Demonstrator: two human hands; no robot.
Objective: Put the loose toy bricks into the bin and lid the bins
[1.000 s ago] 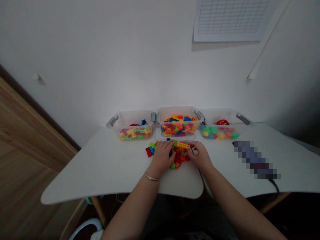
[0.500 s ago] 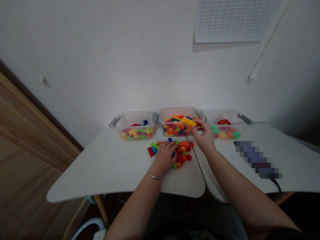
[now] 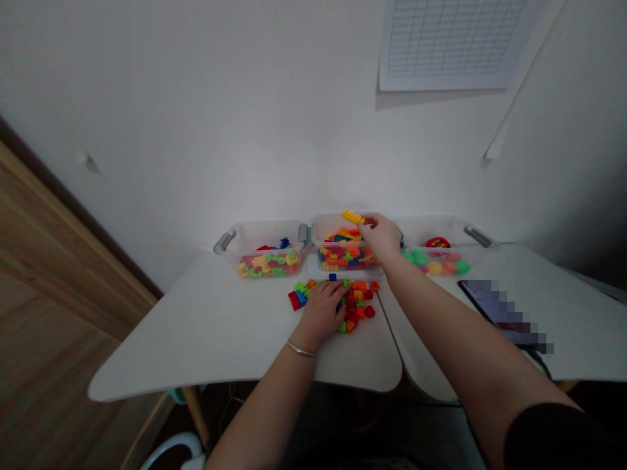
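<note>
My right hand (image 3: 379,236) is raised over the back rim of the middle clear plastic bin (image 3: 329,225), its fingers shut on a long yellow toy brick (image 3: 353,217). That bin is filled with mixed coloured bricks. My left hand (image 3: 321,313) lies palm-down on the near left side of a loose pile of red, orange, green and blue bricks (image 3: 357,303), hiding part of it. Its fingers touch the pile, and I see no brick held in them.
Two more clear bins with grey handles flank the middle one: the left bin (image 3: 259,236) holds green and yellow pieces, the right bin (image 3: 434,230) round coloured pieces. A pixelated phone (image 3: 504,313) lies on the white table (image 3: 210,333) to the right.
My right hand has carried the yellow brick farther back and higher, over the middle bin's back rim. My left hand and the loose pile stay about where they were.
</note>
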